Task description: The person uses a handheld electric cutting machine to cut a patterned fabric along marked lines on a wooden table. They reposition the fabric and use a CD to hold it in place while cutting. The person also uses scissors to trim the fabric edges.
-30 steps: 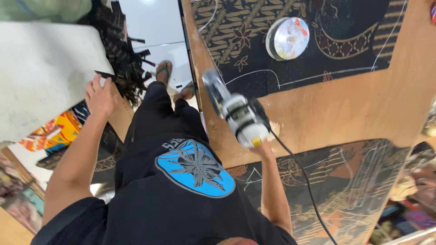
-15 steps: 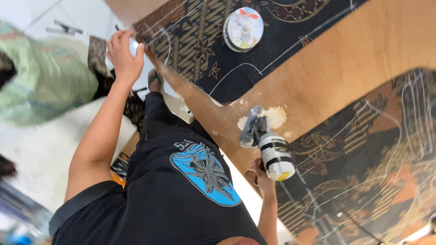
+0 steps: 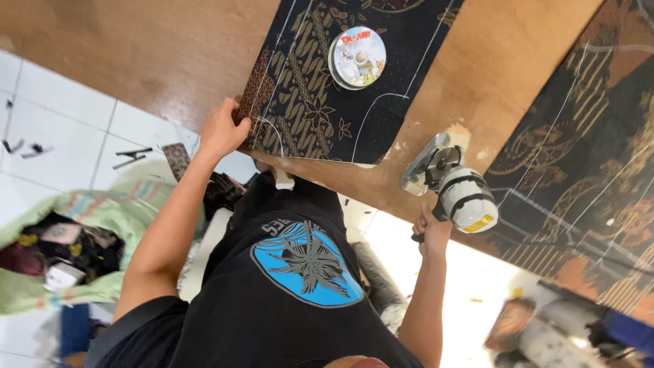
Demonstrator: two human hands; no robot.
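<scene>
The left hand [image 3: 221, 131] pinches the batik fabric [image 3: 320, 88] corner on the desk [image 3: 490, 75]; at four o'clock, the right hand [image 3: 430, 232] grips the electric cloth cutter [image 3: 453, 187], apparently mid-cutting.

You stand at brown wooden tabletop [image 3: 504, 61], bare board between dark patterned cloths. Below you: white tiled floor [image 3: 61, 116], grey grout lines, small dark scraps [image 3: 133, 157] scattered near table edge. Green bag [image 3: 129, 211] with bundled clutter lies on floor to your left. Bright light washes floor at lower right.
</scene>
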